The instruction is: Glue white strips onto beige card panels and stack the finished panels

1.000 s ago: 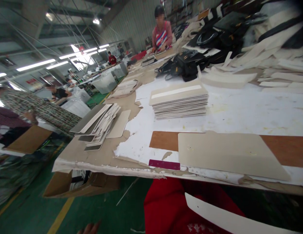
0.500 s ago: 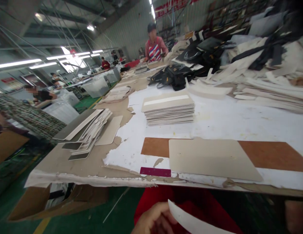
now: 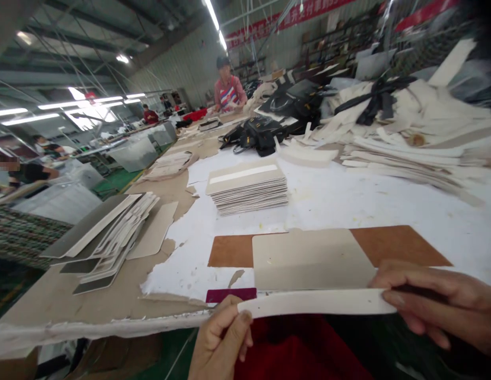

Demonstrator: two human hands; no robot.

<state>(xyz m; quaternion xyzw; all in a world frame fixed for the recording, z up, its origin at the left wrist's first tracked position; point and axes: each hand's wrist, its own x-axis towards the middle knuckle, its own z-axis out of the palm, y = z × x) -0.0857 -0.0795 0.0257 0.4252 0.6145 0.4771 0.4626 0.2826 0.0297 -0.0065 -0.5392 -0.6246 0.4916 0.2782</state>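
Note:
I hold a long white strip (image 3: 312, 303) level across the table's near edge. My left hand (image 3: 219, 343) pinches its left end between thumb and fingers. My right hand (image 3: 435, 303) is closed on its right end. Just beyond the strip a beige panel (image 3: 308, 258) lies flat on a brown board (image 3: 399, 245). A small maroon piece (image 3: 231, 294) sits at the table edge next to my left thumb. My red garment (image 3: 300, 351) shows below the strip.
A stack of beige panels (image 3: 247, 187) with a white strip on top stands mid-table. Fanned panels (image 3: 111, 235) lie at the left. White strips (image 3: 407, 153) and black bags (image 3: 257, 134) pile up at the back right. A person in red stripes (image 3: 228, 89) works at the far end; other people sit at the left.
The strip has risen from my lap to the table edge and turned level. My right hand has come into view and closed on its right end. The view has swung right.

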